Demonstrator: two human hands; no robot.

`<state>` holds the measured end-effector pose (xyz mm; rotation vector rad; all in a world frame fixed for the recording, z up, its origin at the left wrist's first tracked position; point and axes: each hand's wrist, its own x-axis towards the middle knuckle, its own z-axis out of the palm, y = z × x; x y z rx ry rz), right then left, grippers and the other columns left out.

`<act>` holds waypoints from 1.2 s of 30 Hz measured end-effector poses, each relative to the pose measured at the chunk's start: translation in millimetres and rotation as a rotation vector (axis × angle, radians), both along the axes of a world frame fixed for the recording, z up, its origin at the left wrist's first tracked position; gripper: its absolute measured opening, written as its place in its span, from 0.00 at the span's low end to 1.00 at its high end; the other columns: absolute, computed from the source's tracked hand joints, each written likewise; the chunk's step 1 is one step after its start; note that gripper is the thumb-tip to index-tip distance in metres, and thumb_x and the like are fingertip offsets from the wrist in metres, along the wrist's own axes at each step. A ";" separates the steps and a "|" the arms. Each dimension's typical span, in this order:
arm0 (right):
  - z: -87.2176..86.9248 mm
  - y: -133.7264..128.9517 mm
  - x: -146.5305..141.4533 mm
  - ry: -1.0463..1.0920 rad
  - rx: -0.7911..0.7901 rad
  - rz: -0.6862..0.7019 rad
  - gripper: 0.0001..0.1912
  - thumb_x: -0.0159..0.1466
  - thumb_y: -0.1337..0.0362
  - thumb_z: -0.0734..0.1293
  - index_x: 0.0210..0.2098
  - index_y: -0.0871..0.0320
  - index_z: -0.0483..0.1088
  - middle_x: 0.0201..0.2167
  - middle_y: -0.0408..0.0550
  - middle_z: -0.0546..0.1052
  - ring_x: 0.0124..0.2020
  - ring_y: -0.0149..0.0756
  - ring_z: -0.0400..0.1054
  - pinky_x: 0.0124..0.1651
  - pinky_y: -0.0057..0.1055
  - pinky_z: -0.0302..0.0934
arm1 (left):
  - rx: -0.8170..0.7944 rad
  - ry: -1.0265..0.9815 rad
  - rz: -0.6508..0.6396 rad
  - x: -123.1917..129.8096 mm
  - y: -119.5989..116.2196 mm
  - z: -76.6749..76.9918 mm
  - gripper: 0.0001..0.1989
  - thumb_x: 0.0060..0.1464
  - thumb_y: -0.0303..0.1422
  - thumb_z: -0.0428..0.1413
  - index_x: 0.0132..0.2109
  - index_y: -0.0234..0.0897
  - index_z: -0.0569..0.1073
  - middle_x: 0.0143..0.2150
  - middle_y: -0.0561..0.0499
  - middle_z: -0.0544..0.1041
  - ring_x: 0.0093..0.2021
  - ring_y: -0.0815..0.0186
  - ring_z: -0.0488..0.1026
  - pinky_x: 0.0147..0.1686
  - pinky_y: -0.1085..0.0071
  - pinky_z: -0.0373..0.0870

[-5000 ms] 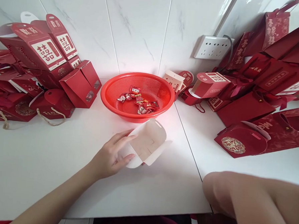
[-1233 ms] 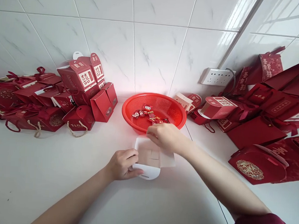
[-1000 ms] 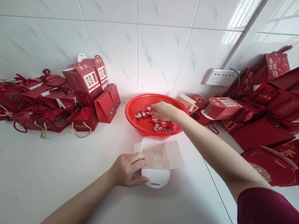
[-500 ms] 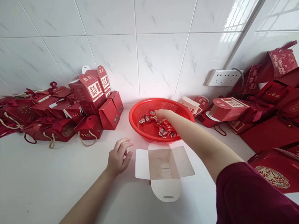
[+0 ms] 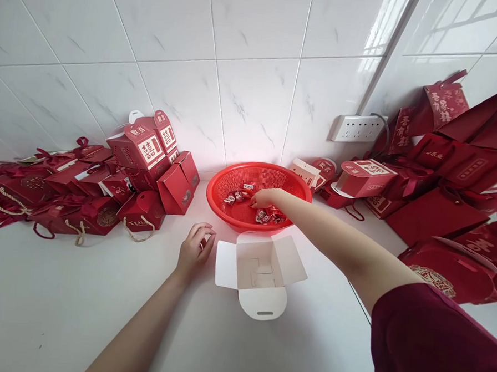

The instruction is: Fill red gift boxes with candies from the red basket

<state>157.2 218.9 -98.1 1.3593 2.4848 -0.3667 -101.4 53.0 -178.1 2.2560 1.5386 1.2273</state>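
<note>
My right hand (image 5: 265, 198) reaches down into a red plastic colander (image 5: 219, 204), its fingers drawn together among wrapped candies (image 5: 267, 215). What lies between the fingertips is hidden. More candies in red and white wrappers (image 5: 237, 196) rest to the left of that hand, on the colander's floor. My left hand (image 5: 194, 251) hovers or rests just left of the carton, fingers loosely curved, thumb apart, nothing in it. Directly in front of the colander stands a carton (image 5: 262, 304) with its white inside showing. Its flaps are spread outward, and I see nothing inside it.
Red gift boxes (image 5: 139, 152) with rope handles and ribbons are piled at the left. More red boxes and bags (image 5: 438, 218) fill the right side. A white power strip (image 5: 353, 129) is against the tiled wall (image 5: 253, 97) behind the white counter (image 5: 114, 279).
The view has shifted slightly, moving the scene left in the picture. Within the colander, my right hand has moved lower and nearer. My left hand stays beside the carton, its fingers a little more curled.
</note>
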 end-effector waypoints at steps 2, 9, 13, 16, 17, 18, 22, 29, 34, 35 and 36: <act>1.2 -2.7 2.3 0.012 -0.025 -0.057 0.18 0.68 0.58 0.65 0.54 0.60 0.68 0.53 0.53 0.72 0.49 0.42 0.70 0.50 0.44 0.68 | -0.007 -0.015 0.015 -1.6 -2.1 0.9 0.12 0.64 0.38 0.50 0.40 0.36 0.73 0.48 0.47 0.72 0.26 0.74 0.67 0.27 0.74 0.67; 26.0 -35.4 35.6 0.326 0.095 -0.231 0.15 0.69 0.61 0.65 0.52 0.60 0.69 0.51 0.54 0.73 0.48 0.41 0.71 0.50 0.42 0.68 | 0.039 -0.106 0.077 2.2 -2.3 41.6 0.12 0.63 0.39 0.51 0.40 0.35 0.72 0.48 0.46 0.71 0.26 0.75 0.67 0.29 0.73 0.68; 41.6 -83.4 51.3 0.670 0.157 -0.219 0.22 0.70 0.60 0.63 0.61 0.56 0.57 0.47 0.52 0.77 0.48 0.38 0.73 0.50 0.36 0.70 | -0.025 -0.126 0.001 26.7 4.0 103.9 0.12 0.63 0.40 0.51 0.43 0.37 0.72 0.37 0.51 0.74 0.26 0.72 0.69 0.29 0.74 0.69; 51.6 -127.7 54.7 1.075 -0.083 -0.133 0.21 0.66 0.57 0.68 0.55 0.57 0.61 0.38 0.48 0.79 0.38 0.36 0.77 0.41 0.33 0.74 | -0.207 -0.093 -0.158 53.2 -1.3 148.6 0.15 0.62 0.45 0.53 0.43 0.38 0.74 0.33 0.51 0.76 0.32 0.67 0.74 0.33 0.73 0.72; 54.9 -142.1 55.2 1.254 -0.219 -0.097 0.21 0.63 0.58 0.71 0.51 0.57 0.63 0.37 0.47 0.79 0.36 0.36 0.78 0.40 0.34 0.74 | -0.277 -0.073 -0.224 62.3 -5.1 159.0 0.15 0.60 0.45 0.55 0.43 0.39 0.75 0.37 0.50 0.78 0.37 0.65 0.75 0.36 0.72 0.72; 58.1 -155.7 55.7 1.373 -0.317 -0.069 0.20 0.60 0.59 0.73 0.47 0.58 0.66 0.35 0.46 0.79 0.34 0.36 0.78 0.39 0.34 0.74 | -0.317 -0.083 -0.280 71.0 -9.4 166.4 0.15 0.59 0.46 0.57 0.44 0.39 0.76 0.40 0.49 0.78 0.39 0.64 0.76 0.39 0.71 0.72; 65.7 -195.6 59.5 1.573 -0.374 -0.024 0.15 0.57 0.66 0.76 0.40 0.59 0.69 0.32 0.44 0.78 0.32 0.32 0.76 0.38 0.30 0.73 | -0.426 -0.219 -0.442 96.3 -25.6 171.0 0.15 0.56 0.44 0.60 0.37 0.36 0.78 0.36 0.48 0.78 0.38 0.64 0.74 0.37 0.70 0.71; 64.2 -213.8 64.8 1.507 -0.275 0.028 0.17 0.59 0.68 0.75 0.45 0.58 0.69 0.35 0.45 0.78 0.35 0.31 0.74 0.38 0.28 0.69 | -0.531 -0.367 -0.592 99.9 -33.5 161.0 0.12 0.58 0.40 0.60 0.33 0.34 0.74 0.30 0.52 0.72 0.33 0.69 0.70 0.33 0.73 0.68; 63.4 -213.9 62.4 1.304 -0.325 -0.080 0.15 0.61 0.62 0.73 0.44 0.57 0.68 0.31 0.44 0.78 0.32 0.33 0.75 0.34 0.28 0.69 | -0.466 -0.362 -0.552 98.8 -27.1 156.1 0.13 0.62 0.39 0.56 0.33 0.34 0.70 0.31 0.54 0.69 0.33 0.71 0.67 0.34 0.74 0.65; 62.3 -213.3 61.0 1.258 -0.373 -0.098 0.12 0.62 0.60 0.72 0.42 0.57 0.68 0.29 0.44 0.78 0.29 0.33 0.75 0.31 0.28 0.69 | -0.448 -0.351 -0.549 99.8 -25.6 155.2 0.13 0.63 0.39 0.55 0.33 0.34 0.70 0.31 0.54 0.69 0.33 0.71 0.66 0.34 0.74 0.65; 61.0 -212.4 59.3 1.222 -0.426 -0.100 0.11 0.63 0.58 0.71 0.39 0.58 0.68 0.28 0.44 0.78 0.26 0.32 0.74 0.29 0.27 0.69 | -0.434 -0.344 -0.550 101.0 -24.5 154.4 0.13 0.63 0.39 0.55 0.33 0.35 0.70 0.31 0.54 0.69 0.32 0.72 0.66 0.34 0.74 0.65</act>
